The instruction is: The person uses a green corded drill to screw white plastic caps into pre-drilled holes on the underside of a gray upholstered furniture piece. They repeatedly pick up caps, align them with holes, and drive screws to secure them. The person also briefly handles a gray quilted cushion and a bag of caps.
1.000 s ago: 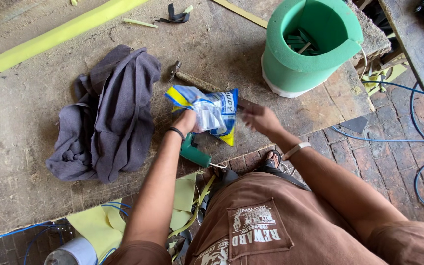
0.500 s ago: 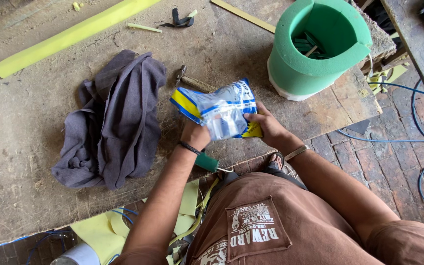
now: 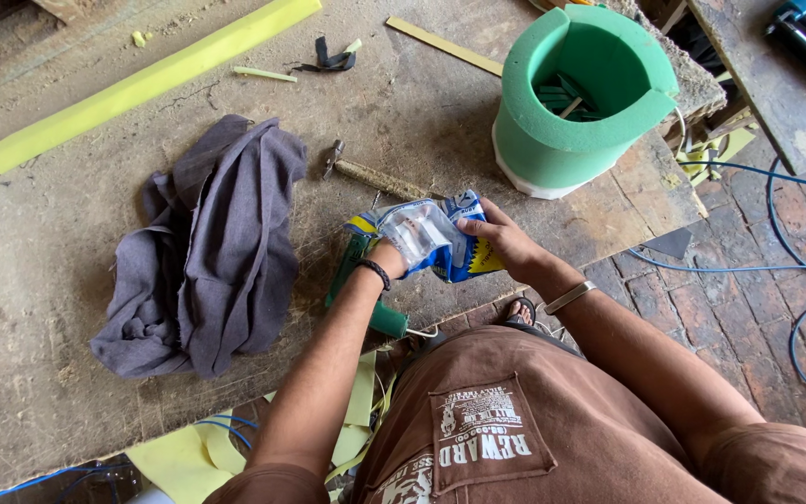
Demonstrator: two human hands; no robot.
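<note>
**Both hands on a plastic bag at the bench edge**

Far left, approx 10 o'clock from the hands, a long yellow strip (image 3: 146, 82) lay diagonal across the bench (image 3: 39, 280). Next right, at 9 o'clock, a grey cloth (image 3: 207, 247) sat crumpled, well apart from the hands. Up at 11 o'clock lay a black scrap (image 3: 328, 60) w/ a small yellow offcut just beside it.

Left hand (image 3: 392, 257) was at frame centre, wrist w/ a dark band, fingers closed on the left end of the bag (image 3: 426, 238). The bag was clear plastic w/ blue & yellow print, held just above the bench's near edge, between the two hands. Contents too blurred to tell. Under the left forearm a green tool (image 3: 366, 299) lay on the bench; only part showed. At 12 o'clock from the bag a hammer (image 3: 375, 175) lay flat, near but not touching.

Right hand (image 3: 501, 241) gripped the bag's right end, thumb on top, fingers curled under; a metal bangle sat on that wrist.

At 1 o'clock stood a green foam tub (image 3: 576, 121), upright, w/ a few pieces inside. Far right, blue cable (image 3: 776, 271) ran over the brick floor (image 3: 701, 308).
</note>
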